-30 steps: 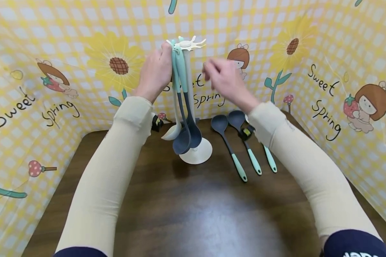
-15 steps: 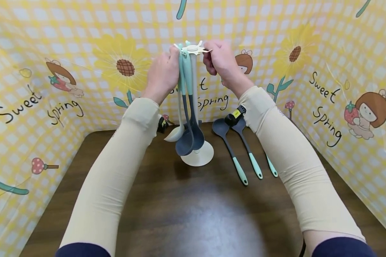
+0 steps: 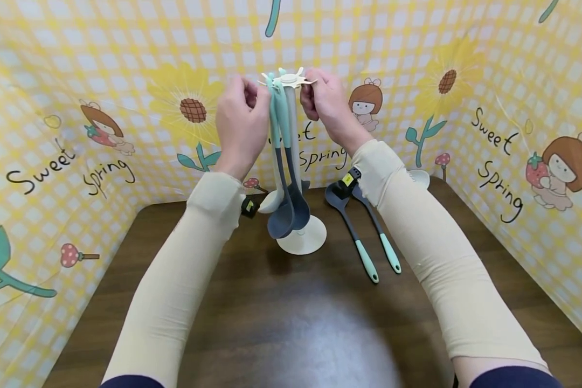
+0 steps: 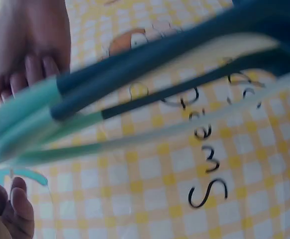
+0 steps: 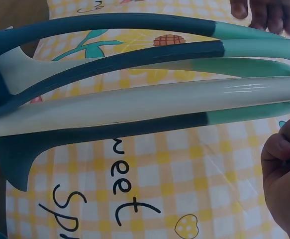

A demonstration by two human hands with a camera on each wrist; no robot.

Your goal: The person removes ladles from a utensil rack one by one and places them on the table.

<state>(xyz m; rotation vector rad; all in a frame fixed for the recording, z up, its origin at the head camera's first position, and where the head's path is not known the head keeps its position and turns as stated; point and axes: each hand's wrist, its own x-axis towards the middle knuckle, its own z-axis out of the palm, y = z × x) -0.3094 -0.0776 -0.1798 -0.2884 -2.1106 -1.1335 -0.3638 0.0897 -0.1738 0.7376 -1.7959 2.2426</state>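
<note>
While the left hand (image 3: 242, 121) pinches the teal handles of dark silicone utensils (image 3: 282, 161) hanging straight down, the right hand (image 3: 324, 102) grips the cream star-topped rack (image 3: 290, 80) standing near the brown table's (image 3: 291, 323) far edge.

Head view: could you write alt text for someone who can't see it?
Two hands, left hand and right hand, hold the hooked top of a cream utensil stand hung with teal-handled ladles. Two more spoons lie on the brown table.
</note>
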